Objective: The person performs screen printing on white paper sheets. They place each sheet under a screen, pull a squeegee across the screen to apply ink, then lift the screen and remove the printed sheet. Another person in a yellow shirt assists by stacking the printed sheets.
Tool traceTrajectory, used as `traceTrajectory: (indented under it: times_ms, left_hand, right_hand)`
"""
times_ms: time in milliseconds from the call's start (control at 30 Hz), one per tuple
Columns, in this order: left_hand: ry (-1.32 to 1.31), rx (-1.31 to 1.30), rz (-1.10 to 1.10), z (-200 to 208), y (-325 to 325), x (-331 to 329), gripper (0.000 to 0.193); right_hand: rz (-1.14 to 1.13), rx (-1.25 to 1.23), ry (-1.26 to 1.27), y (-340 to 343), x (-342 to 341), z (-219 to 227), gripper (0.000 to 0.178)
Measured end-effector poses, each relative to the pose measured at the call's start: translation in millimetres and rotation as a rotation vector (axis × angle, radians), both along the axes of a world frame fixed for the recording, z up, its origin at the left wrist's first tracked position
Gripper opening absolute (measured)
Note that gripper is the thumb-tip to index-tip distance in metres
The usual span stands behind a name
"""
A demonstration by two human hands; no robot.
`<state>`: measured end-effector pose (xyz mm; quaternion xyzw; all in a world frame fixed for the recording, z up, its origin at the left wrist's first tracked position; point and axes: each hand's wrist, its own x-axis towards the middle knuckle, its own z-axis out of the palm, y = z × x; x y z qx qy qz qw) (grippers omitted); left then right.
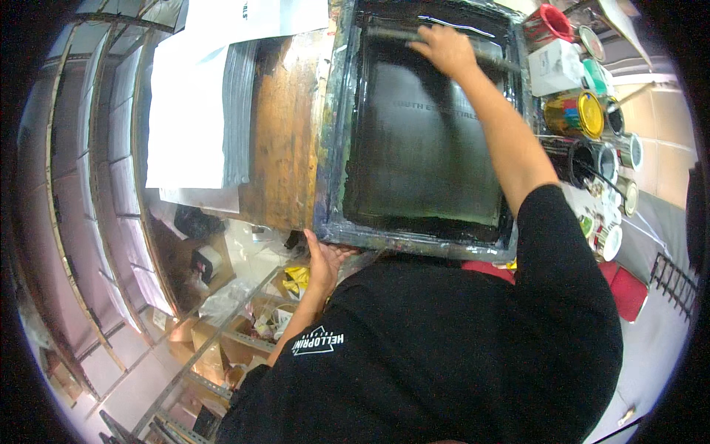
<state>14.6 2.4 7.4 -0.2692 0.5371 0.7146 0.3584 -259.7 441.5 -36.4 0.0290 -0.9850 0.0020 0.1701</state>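
A screen-printing frame [414,240] lies in front of me, its dark mesh [421,163] wet with black ink and showing faint lettering. At the far end of the mesh, my right hand [447,52] is closed on a squeegee [497,64], a long dark bar lying across the screen; part of it is under the fingers and somewhat blurred. My left hand [325,263] is at the near left corner of the frame, thumb up along the corner and fingers beneath the edge, holding it. Some of those fingers are hidden by the frame.
Left of the screen, a stack of white sheets [192,118] rests on a stained wooden board [285,133]. Ink cans, including a yellow one [589,115] and a red one [547,24], crowd the right side. Racks [126,177] stand far left; boxes [211,348] sit on lower shelving.
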Motion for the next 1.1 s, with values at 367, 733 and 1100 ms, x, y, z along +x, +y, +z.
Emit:
traceTrajectory:
  times_ms: [367,733,1100]
  left_hand:
    - [0.106,0.266,-0.106,40,-10,-13,0.124]
    - [1.018,0.228,-0.603,125,40,-72,0.098]
    - [1.232,-1.18,-1.202,-54,71,-15,0.125]
  right_hand:
    - [-0.036,-0.236,-0.339,-172,299,131,0.045]
    - [-0.08,0.065,0.371,-146,235,316,0.031]
    - [-0.077,-0.131,0.352,-137,187,391,0.036]
